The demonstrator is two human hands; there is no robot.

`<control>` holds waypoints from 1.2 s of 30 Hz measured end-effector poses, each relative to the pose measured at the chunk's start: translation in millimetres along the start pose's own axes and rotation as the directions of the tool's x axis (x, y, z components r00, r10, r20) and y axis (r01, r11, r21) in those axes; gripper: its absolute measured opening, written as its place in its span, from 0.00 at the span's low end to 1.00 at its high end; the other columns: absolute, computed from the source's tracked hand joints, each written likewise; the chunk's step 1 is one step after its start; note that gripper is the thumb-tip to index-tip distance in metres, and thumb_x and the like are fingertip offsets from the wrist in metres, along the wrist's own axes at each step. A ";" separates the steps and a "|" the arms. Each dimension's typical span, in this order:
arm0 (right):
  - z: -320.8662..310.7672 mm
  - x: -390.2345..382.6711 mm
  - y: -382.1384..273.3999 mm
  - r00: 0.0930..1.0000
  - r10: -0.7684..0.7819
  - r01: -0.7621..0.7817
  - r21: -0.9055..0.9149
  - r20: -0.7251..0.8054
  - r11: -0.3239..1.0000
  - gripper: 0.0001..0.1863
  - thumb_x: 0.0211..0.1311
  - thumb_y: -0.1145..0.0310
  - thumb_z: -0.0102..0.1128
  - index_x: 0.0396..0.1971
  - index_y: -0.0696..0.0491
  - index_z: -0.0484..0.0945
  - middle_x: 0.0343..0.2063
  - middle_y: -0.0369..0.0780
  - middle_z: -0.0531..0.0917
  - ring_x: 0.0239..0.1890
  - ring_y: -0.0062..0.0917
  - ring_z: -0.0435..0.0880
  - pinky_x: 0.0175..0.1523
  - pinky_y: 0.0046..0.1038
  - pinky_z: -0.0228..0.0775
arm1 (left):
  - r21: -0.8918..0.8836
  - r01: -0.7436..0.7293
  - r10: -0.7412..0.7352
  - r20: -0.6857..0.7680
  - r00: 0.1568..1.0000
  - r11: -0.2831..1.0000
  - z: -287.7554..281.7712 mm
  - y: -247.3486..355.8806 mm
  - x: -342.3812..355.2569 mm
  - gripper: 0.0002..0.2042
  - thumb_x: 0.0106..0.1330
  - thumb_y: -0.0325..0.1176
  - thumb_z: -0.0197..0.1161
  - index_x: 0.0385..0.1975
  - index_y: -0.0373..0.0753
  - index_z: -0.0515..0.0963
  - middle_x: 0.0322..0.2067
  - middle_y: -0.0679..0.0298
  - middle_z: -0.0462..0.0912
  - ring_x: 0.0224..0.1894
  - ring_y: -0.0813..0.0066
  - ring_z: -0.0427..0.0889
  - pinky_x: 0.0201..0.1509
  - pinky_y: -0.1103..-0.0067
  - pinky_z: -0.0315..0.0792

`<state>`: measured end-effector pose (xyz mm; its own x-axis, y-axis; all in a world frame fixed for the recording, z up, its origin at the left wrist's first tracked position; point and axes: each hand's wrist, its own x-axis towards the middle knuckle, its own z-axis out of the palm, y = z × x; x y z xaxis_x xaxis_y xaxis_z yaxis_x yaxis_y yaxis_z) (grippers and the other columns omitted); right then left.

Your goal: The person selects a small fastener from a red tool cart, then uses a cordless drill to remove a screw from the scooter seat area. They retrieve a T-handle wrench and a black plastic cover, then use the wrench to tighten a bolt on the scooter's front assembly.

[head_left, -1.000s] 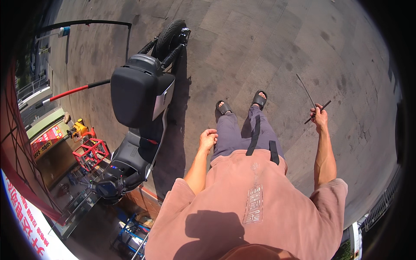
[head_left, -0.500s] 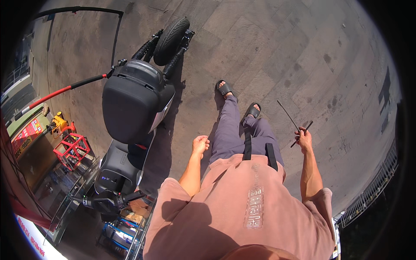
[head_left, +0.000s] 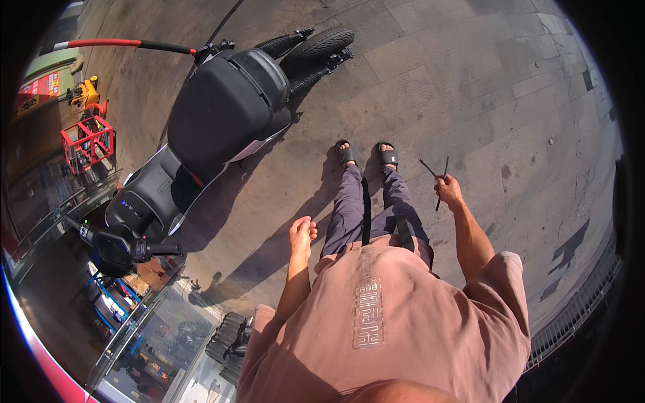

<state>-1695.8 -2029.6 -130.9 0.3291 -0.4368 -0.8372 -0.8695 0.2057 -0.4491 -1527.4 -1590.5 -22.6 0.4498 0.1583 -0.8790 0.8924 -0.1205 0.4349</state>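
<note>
My right hand (head_left: 449,191) is closed around a dark T-handle wrench (head_left: 443,165), its crossbar through my fist and its thin shaft pointing away to the upper left. It is held out over the pavement, to the right of my legs. My left hand (head_left: 303,235) hangs beside my left thigh, fingers curled into a loose fist with nothing showing in it. Nearest on that side stands a scooter (head_left: 154,181) with a black rear top box (head_left: 222,101), two coil shock absorbers and a bare rear wheel (head_left: 321,50). Neither hand touches it.
Left of the scooter are a red metal frame (head_left: 87,144) and a yellow machine (head_left: 84,94). A glass display case (head_left: 151,349) and folded black items (head_left: 228,346) lie at the lower left. Red-and-black padded tubing (head_left: 127,43) crosses the upper left. Paved ground (head_left: 484,101) spreads ahead and right.
The scooter has turned and shifted leftward in view, its wheel now further right. My feet now stand side by side. The wrench has tilted in my right hand, and the display case has come into view.
</note>
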 end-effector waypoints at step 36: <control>582.7 -207.8 73.8 0.927 -0.134 0.373 -0.901 0.351 0.223 0.19 0.56 0.63 0.49 0.38 0.61 0.80 0.27 0.47 0.83 0.22 0.34 0.84 0.23 0.33 0.77 | -0.666 -0.243 0.044 -0.301 0.953 0.705 -601.8 -271.7 29.1 0.09 0.64 0.33 0.56 0.42 0.39 0.73 0.31 0.61 0.79 0.28 0.72 0.78 0.31 0.77 0.74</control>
<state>-1613.7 -1413.3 -171.9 0.5507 -0.1254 -0.8252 -0.4031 -0.9057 -0.1313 -1734.5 -963.3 -48.8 0.4792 0.4406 -0.7591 0.5445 0.5291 0.6508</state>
